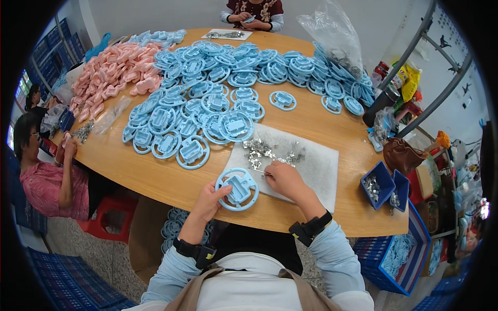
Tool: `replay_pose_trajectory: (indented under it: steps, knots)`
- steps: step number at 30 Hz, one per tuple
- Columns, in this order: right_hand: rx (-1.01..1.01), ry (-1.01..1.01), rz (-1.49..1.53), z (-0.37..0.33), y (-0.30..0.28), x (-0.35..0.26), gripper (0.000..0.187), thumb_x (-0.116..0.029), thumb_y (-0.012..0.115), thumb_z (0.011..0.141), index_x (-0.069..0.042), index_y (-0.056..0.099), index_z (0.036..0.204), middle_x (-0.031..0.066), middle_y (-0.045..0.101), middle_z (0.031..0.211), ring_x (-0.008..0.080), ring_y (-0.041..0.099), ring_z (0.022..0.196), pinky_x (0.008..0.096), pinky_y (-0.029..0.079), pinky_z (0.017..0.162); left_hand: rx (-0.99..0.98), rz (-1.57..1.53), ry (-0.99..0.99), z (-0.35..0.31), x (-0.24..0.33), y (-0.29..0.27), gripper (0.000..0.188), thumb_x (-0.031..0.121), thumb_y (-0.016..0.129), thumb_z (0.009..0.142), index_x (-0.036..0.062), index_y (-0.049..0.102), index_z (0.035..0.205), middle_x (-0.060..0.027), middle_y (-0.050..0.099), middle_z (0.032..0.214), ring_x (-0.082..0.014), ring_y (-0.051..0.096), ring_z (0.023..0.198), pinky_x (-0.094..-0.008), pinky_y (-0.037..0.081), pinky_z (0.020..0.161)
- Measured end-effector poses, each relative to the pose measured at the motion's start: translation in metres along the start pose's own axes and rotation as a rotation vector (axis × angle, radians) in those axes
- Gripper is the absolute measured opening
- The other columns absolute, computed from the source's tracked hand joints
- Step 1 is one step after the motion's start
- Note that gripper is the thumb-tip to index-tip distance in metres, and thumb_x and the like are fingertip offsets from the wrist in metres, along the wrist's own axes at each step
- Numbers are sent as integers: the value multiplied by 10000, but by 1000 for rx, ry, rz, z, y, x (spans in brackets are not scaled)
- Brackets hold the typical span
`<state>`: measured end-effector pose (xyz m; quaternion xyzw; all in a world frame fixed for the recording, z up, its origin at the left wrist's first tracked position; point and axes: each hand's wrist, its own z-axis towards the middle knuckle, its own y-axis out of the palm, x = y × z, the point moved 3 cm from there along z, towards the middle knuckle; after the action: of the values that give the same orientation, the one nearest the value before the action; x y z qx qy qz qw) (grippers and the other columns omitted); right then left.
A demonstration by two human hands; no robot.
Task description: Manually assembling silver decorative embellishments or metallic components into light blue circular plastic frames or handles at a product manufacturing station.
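My left hand grips a round light-blue plastic part, shaped like a small steering wheel with a boxy recess in its middle. It is held over the near edge of the table. To its right, my right hand is closed round a thin metal tool, seemingly tweezers, whose tip points left toward small shiny metal pieces. Those pieces lie scattered on a white foam sheet under my right hand. Whether the tool's tip holds a piece is too small to tell.
A large heap of light-blue wheel parts spreads across the table, beside pink parts. Blue bins of metal pieces sit at the right edge. A clear bag stands far right. Two co-workers sit left and opposite.
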<state>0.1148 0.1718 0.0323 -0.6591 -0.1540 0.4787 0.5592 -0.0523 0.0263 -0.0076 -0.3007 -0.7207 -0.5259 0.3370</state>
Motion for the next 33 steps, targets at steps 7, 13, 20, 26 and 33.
replay_pose_trajectory:
  steps: [7, 13, 20, 26, 33]
  knots:
    - [294, 44, 91, 2, 4, -3, 109, -117, 561, 789, -57, 632, 848, 134, 563, 862, 323, 586, 743, 418, 483, 658, 21, 16, 12, 0, 0, 0, 281, 132, 621, 847, 16, 552, 1093, -23, 634, 868, -72, 597, 691, -200, 488, 597]
    - [244, 140, 88, -7, 8, -5, 191, -210, 642, 763, -24, 630, 725, 114, 576, 707, 283, 579, 672, 369, 461, 599, 53, 5, 13, 1, -2, 1, 264, 132, 616, 851, 28, 556, 1087, -15, 630, 862, -67, 591, 686, -194, 479, 586]
    - [289, 125, -49, -2, 23, -16, 232, -246, 616, 779, -20, 577, 746, 153, 569, 755, 330, 593, 629, 414, 491, 565, 44, 16, 14, -1, 0, 3, 279, 134, 616, 850, 27, 550, 1099, -10, 625, 862, -64, 587, 686, -190, 476, 584]
    - [353, 117, 20, -2, 31, -12, 171, -183, 604, 779, -20, 554, 769, 153, 567, 776, 336, 596, 635, 418, 491, 559, 27, 28, 9, -2, 0, 2, 306, 133, 616, 848, 25, 539, 1124, -9, 625, 891, -52, 583, 704, -185, 478, 598]
    - [395, 135, 66, -3, 29, -14, 131, -141, 621, 756, -26, 578, 804, 145, 580, 789, 322, 585, 670, 395, 478, 599, 59, 4, 17, -1, 1, 6, 255, 138, 620, 848, 32, 560, 1072, -8, 627, 847, -63, 588, 680, -185, 469, 571]
